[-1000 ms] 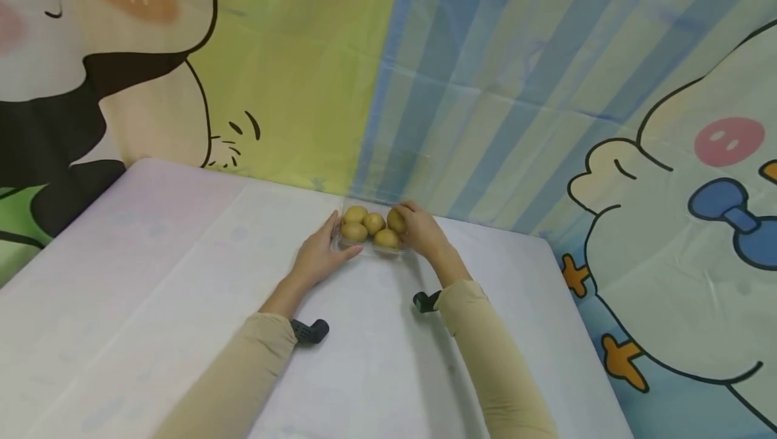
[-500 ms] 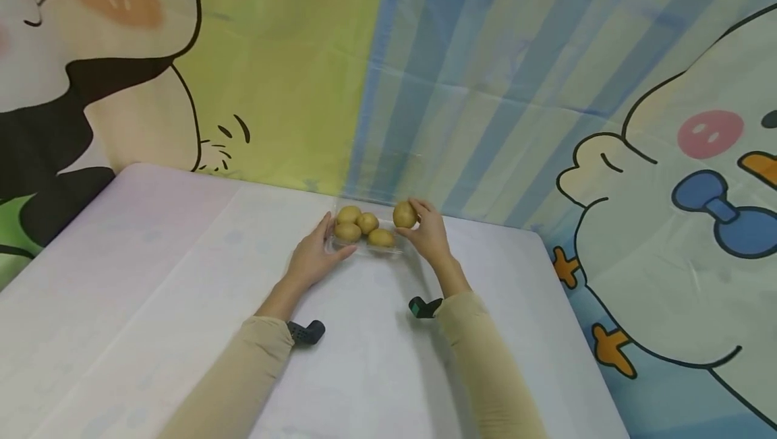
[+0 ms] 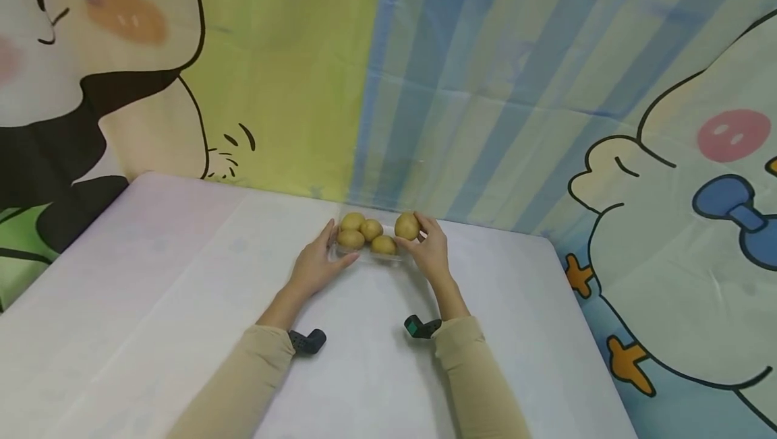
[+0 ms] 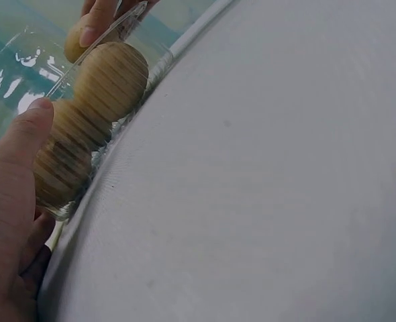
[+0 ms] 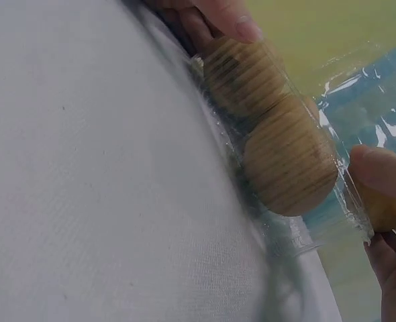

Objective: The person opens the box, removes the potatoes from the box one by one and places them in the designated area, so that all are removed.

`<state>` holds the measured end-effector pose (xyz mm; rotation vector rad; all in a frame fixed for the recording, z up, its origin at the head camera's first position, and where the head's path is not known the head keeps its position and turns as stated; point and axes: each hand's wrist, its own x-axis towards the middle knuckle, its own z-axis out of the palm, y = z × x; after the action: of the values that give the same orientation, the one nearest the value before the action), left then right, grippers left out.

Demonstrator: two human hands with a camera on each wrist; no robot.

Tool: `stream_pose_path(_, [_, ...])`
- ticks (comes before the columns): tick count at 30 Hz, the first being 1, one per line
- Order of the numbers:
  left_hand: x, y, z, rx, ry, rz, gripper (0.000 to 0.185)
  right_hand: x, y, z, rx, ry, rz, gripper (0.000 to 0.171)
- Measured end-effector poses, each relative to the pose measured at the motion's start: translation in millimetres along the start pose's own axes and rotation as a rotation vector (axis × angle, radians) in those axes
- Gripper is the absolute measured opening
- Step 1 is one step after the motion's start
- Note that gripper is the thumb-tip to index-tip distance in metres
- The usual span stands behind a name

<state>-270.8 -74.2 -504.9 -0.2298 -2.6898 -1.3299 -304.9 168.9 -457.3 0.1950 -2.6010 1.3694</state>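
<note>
A clear plastic container stands near the table's far edge with several potatoes inside. My left hand grips its left end, the thumb at the front rim and the fingers around the side. At the right end, my right hand holds one potato between thumb and fingers. The right wrist view shows this potato close behind the rim, partly hidden by the thumb. Through the ribbed front wall other potatoes show.
Behind the potatoes rises a clear plastic lid. A white cloth covers the table, and a printed curtain hangs directly behind its far edge. Each wrist wears a small dark camera.
My right hand has lifted the potato slightly and shifted it rightward from the others, then lowered it a little at the right end. The left hand keeps its hold on the container.
</note>
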Motion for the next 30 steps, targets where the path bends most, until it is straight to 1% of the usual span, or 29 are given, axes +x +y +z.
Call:
stream_pose_path(5, [-0.3, 1.0, -4.3, 0.013, -0.022, 0.012, 0.102, -4, -1, 4, 0.046, 0.032, 0.024, 0.074])
stream_pose_path(7, [-0.4, 1.9, -6.8, 0.016, -0.020, 0.014, 0.102, -5, -2, 6, 0.061, 0.037, 0.025, 0.073])
stream_pose_path(15, [1.3, 1.7, -13.4, 0.018, -0.019, 0.020, 0.100, -3, -7, 11, 0.087, 0.056, -0.022, 0.075])
stream_pose_path(20, [4.7, 0.1, -10.3, 0.019, -0.022, 0.016, 0.100, -2, -6, 9, 0.116, 0.077, -0.005, 0.076])
stream_pose_path(25, [5.7, -2.2, -4.9, 0.011, -0.026, 0.008, 0.102, -4, -6, 3, 0.145, 0.056, 0.029, 0.076])
stream_pose_path(30, [4.4, -1.9, -1.4, 0.005, -0.029, 0.003, 0.101, -12, -20, -11, 0.241, 0.063, 0.048, 0.073])
